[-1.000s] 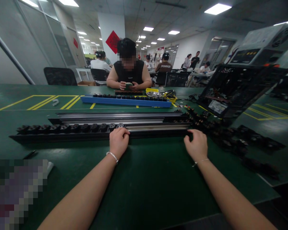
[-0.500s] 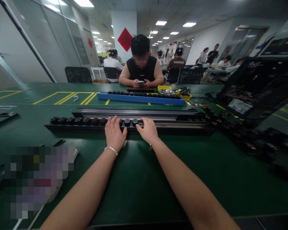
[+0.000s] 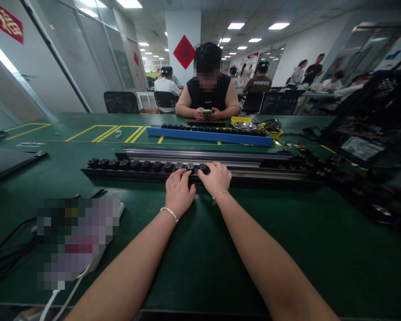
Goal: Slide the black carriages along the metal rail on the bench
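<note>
Green table (image 3: 254, 254) fills most of my feed, with a person (image 3: 214, 93) across it holding a phone (image 3: 207, 111) and a blue rail (image 3: 210, 135) in front of them. Black rail (image 3: 137, 176) lies crosswise nearer me, black modules (image 3: 145, 166) lined up along its left half. I've got the right hand (image 3: 217, 178) at the row's right end, thumb and fingers pinching the end module (image 3: 203, 168). Left hand (image 3: 178, 191) is just beside it, fingers loosely spread with tips on the row, thumb sticking out.
</note>
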{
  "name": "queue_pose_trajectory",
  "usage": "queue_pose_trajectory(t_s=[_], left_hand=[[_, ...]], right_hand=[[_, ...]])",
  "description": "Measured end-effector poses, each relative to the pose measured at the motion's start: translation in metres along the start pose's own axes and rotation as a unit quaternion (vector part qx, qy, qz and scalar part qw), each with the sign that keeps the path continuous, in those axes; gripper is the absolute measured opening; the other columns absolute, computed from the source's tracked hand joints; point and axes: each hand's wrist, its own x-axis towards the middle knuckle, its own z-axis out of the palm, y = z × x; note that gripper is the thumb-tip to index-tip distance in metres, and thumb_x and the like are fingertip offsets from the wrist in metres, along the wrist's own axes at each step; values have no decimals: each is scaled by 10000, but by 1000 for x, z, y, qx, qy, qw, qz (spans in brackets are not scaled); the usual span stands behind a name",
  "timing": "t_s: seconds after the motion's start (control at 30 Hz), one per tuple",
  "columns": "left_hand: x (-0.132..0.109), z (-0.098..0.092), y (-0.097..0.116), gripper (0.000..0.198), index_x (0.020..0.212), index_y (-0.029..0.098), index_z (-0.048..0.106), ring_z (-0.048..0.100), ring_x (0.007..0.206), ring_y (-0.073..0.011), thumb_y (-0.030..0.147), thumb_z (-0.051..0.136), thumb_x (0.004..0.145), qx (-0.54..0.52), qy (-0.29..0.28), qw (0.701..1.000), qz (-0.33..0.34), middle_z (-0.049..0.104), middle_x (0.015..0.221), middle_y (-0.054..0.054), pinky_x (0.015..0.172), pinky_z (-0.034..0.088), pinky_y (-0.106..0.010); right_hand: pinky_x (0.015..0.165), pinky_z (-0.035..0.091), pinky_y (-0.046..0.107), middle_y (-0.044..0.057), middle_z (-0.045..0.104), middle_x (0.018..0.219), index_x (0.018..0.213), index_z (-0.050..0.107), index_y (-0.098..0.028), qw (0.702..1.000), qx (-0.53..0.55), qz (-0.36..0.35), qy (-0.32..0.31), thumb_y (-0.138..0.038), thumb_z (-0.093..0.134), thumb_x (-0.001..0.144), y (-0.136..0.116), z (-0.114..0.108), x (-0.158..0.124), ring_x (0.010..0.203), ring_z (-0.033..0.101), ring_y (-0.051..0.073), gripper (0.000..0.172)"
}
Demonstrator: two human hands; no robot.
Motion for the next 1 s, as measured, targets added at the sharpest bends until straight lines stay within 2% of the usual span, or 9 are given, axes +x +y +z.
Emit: queue_pose_trajectory(t_s=[0.23, 0.73, 1.0], left_hand=[[2, 4, -6, 401, 1148, 201, 572, 463, 1151, -274, 218, 532, 749, -9, -17, 1000, 3, 577, 1182, -96, 1033, 317, -444], [4, 2, -5, 397, 1120, 217, 587, 469, 1151, -277, 202, 539, 726, -8, -24, 999, -20, 587, 1181, -81, 1017, 336, -451], [4, 3, -6, 405, 1127, 226, 582, 458, 1164, -278, 204, 544, 724, -18, -27, 999, -26, 581, 1195, -78, 1009, 347, -452]], right_hand=[[877, 328, 384, 76, 643, 1024, 933, 655, -206, 999, 15, -25, 19, -390, 526, 772, 5, 1, -1, 969, 514, 231, 277], [962, 277, 414, 113, 638, 972, 892, 619, -168, 997, 11, -33, 65, -333, 481, 785, 14, 1, -5, 977, 510, 245, 241], [990, 252, 439, 124, 636, 993, 884, 623, -164, 997, 8, -30, 65, -344, 478, 777, 14, 1, -6, 994, 508, 256, 255]])
